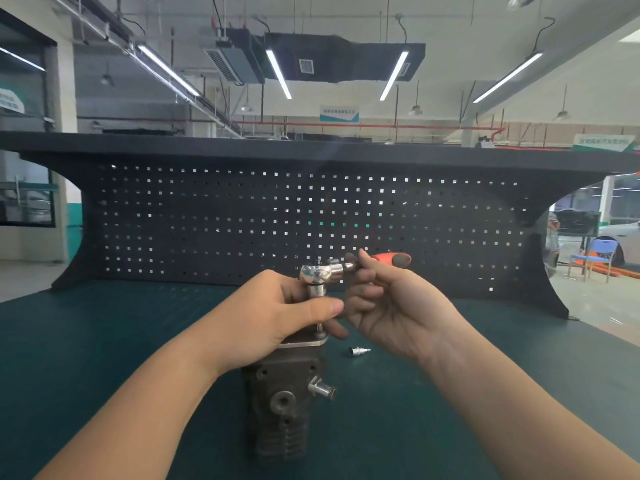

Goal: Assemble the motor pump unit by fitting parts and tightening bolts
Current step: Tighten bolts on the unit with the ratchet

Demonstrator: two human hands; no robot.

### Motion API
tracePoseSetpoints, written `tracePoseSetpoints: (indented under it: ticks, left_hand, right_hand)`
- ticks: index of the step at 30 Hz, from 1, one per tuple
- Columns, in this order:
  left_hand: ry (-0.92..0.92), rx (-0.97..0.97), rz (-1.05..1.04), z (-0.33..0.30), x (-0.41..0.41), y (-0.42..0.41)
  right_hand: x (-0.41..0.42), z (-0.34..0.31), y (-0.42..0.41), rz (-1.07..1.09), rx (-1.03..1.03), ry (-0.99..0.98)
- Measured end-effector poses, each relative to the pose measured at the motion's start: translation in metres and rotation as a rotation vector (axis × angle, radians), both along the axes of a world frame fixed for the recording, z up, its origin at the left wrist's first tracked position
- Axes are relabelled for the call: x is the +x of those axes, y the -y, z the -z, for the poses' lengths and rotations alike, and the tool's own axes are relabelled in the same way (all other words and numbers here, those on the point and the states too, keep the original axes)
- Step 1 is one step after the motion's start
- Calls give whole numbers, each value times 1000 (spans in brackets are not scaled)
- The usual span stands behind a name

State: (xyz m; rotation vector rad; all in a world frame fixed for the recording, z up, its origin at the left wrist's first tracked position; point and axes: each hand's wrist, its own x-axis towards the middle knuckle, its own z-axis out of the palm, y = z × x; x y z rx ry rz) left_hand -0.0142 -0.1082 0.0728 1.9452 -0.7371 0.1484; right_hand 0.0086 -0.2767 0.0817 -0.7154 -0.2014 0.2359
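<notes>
Nearest the camera, the pump body (282, 407) stands upright on the dark green bench mat (104, 341), a rough, dull-grey casting with ribbed fins low on its face, a round threaded port at the middle and a short polished steel nozzle (322, 389) jutting out to the right; a flat steel plate (304, 342) caps its top. Green mat lies open to either side of the casting, crossed only by the two bare forearms; just right of the plate a small bright socket bit (359, 351) lies on its side, apart from the pump.

Above the plate, the left hand (277, 313) curls round the chrome socket under the ratchet (320, 271), thumb pressed across its front; the socket's lower end reaches down to the plate, though the bolt beneath is hidden by the fingers. The right hand (388, 306) pinches the ratchet's steel shank close to the head, fingers folded round it; the orange and grey handle (393, 258) pokes out beyond the fingertips to the right. The two hands sit close together, nearly touching.

Behind them the mat runs to a black perforated back panel (311, 216), matt, pierced with rows of small square holes, flaring outward at both ends under a flat shelf edge; beyond its right end stands a blue chair (594, 256).
</notes>
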Motion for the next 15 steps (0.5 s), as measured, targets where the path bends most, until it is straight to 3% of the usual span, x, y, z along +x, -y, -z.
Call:
tracePoseSetpoints:
  ticks: [3, 8, 15]
  left_hand:
    - [-29, -59, 51, 0, -2, 2]
    - [-29, -47, 97, -2, 1, 1]
    - [-3, 150, 97, -4, 8, 23]
  right_hand:
    - [-3, 1, 0, 63, 25, 92]
    - [-5, 15, -13, 363, 45, 260]
    - [5, 9, 4, 290, 56, 109]
